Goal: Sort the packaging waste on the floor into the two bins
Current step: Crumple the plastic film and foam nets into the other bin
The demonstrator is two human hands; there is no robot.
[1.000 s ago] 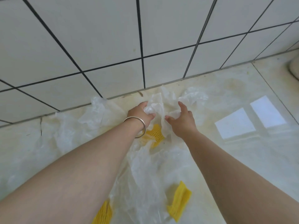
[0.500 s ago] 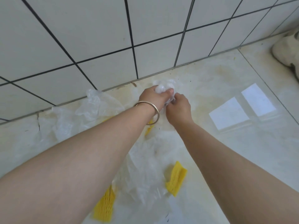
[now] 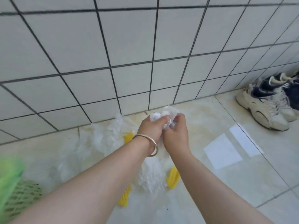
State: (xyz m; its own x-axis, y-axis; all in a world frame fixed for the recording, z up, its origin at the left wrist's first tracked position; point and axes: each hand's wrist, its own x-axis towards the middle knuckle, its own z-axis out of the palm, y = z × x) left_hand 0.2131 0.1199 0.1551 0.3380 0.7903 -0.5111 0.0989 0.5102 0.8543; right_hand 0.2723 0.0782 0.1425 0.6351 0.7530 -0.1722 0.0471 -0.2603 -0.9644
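Observation:
My left hand (image 3: 152,128), with a metal bangle on the wrist, and my right hand (image 3: 177,135) both grip a bunched wad of clear plastic film (image 3: 163,116), held above the floor near the wall. The film trails down under my wrists to more crumpled clear plastic (image 3: 150,177) on the floor. Yellow foam net sleeves lie among it: one (image 3: 173,177) under my right forearm, one (image 3: 124,197) below my left forearm, one (image 3: 128,137) behind my left wrist. More clear plastic (image 3: 100,138) lies left along the wall base.
A green foam net (image 3: 19,196) and a blurred green thing (image 3: 9,173) sit at the lower left edge. A pair of white and navy sneakers (image 3: 267,107) stands by the wall at the right. A white tiled wall (image 3: 145,54) rises close ahead. No bin is in view.
Both hands have gathered the spread film into a tight wad and lifted it. The view has swung right and up, bringing in the sneakers and the green net.

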